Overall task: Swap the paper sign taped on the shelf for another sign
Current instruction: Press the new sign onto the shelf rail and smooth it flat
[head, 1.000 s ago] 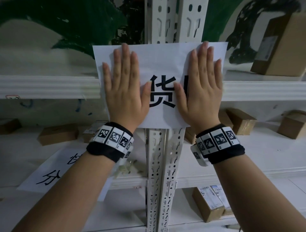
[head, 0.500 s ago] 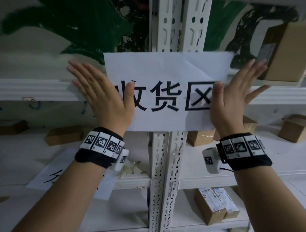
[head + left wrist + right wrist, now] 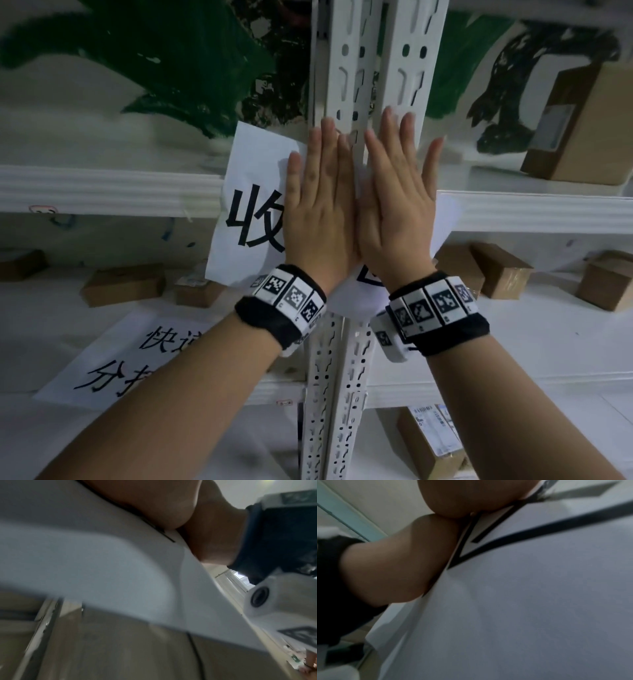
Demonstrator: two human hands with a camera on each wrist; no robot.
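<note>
A white paper sign [image 3: 253, 205] with large black characters lies against the front of the white shelf beam [image 3: 102, 188] and the slotted upright post [image 3: 346, 85]. My left hand [image 3: 318, 192] and right hand [image 3: 397, 195] press flat on its middle, side by side, fingers straight and pointing up. They hide most of the characters; only the left one shows. In the wrist views the sign [image 3: 102, 561] [image 3: 539, 601] fills the frame under each palm, blurred. A second sign [image 3: 113, 363] with black characters lies flat on the lower shelf at left.
Small cardboard boxes [image 3: 123, 284] sit on the lower shelf [image 3: 548, 342], left and right of the post. A larger box [image 3: 582, 120] stands on the upper shelf at right. More boxes [image 3: 431, 442] lie below. A green and black painted wall is behind.
Both hands have slid from the sign's outer edges back to its middle, where they now touch each other. The view has shifted, so the sign sits lower and tilted.
</note>
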